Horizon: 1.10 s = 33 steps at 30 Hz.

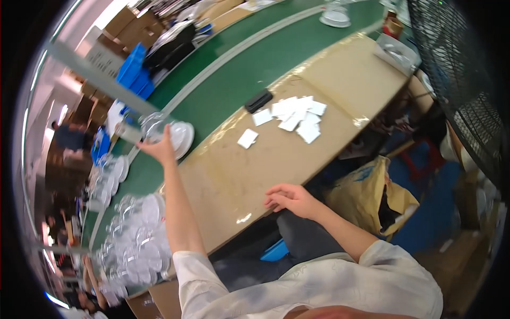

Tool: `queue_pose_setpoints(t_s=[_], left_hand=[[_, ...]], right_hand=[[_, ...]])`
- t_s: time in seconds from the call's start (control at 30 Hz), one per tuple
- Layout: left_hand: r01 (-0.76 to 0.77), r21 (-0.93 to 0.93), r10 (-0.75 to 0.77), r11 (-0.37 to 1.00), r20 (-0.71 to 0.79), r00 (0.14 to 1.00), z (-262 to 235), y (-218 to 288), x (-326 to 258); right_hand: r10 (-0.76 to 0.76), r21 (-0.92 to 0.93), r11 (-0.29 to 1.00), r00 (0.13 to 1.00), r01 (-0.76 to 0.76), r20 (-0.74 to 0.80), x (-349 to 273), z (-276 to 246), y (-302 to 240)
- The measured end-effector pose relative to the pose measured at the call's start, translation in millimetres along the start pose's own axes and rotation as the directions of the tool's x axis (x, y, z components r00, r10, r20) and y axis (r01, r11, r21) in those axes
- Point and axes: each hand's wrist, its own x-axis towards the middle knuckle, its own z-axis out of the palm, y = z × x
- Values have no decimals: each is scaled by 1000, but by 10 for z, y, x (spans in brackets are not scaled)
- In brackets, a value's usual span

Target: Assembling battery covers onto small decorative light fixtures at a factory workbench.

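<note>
My left hand (158,148) reaches out over the green conveyor belt (234,80) and grips a clear plastic lid-like piece (151,126). Right beside it on the belt lies a round clear-and-white plastic piece (180,138). My right hand (289,199) rests at the near edge of the tan worktable (329,80), fingers loosely curled and apart, holding nothing. A loose pile of small white cards (297,114) lies on the table further out, with one single card (247,138) nearer me.
A small black device (258,100) lies at the table's belt-side edge. Many clear plastic pieces (135,239) are heaped at the left. Blue bins (135,72) stand beyond the belt. A yellow bag (372,194) sits under the table; a black fan grille (462,69) stands at right.
</note>
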Motion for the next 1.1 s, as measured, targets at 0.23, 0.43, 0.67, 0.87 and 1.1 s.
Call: queue_pose_setpoints(t_s=[0.23,0.43,0.67,0.87,1.1], left_hand=[[78,-1,-78,997,88,993,-23,-144,77],[149,-1,-148,989,-83,985,-335,204,-293],[52,-217,62,975,486,872,-258,1055,-1453],[-147,4,99,989,719,687,162,1369,-1820],[-218,-55,199,974,660,724,215,1063,-2101]], right_hand=[[7,-2,1000,998,-7,62,22,-52,-27],[9,-41,999,1000,-9,-16,18,-80,35],[-4,-72,997,989,-6,-147,70,-23,19],[-118,-98,989,988,108,-102,86,30,89],[-106,-172,982,982,79,-154,79,105,223]])
